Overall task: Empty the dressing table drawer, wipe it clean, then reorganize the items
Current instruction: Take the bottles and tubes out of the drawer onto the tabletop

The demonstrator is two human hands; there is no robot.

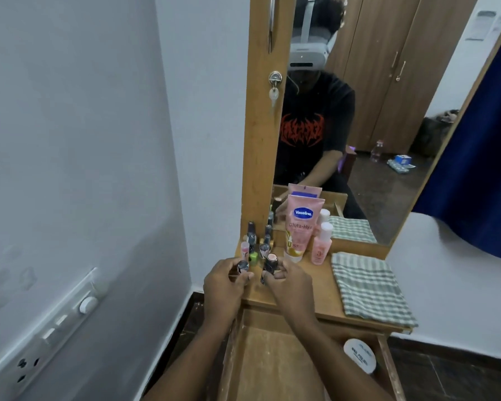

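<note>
My left hand point(224, 285) pinches a small dark bottle point(243, 266) just above the dressing table top point(315, 287). My right hand point(289, 280) grips another small bottle with a pale pink cap point(270, 263) beside it. Behind them stand several small nail polish bottles point(256, 241), a pink Vaseline tube point(300, 227) and a pink pump bottle point(322, 244). Below my arms the wooden drawer point(266, 357) is pulled open; a white round jar point(359, 355) lies at its right side. A green checked cloth point(370, 287) lies folded on the top at right.
A mirror point(373, 111) in a wooden frame rises behind the table and shows a person with a headset. The white wall at left carries a switch panel point(58, 325). A blue curtain point(480, 157) hangs at right. Dark floor lies below.
</note>
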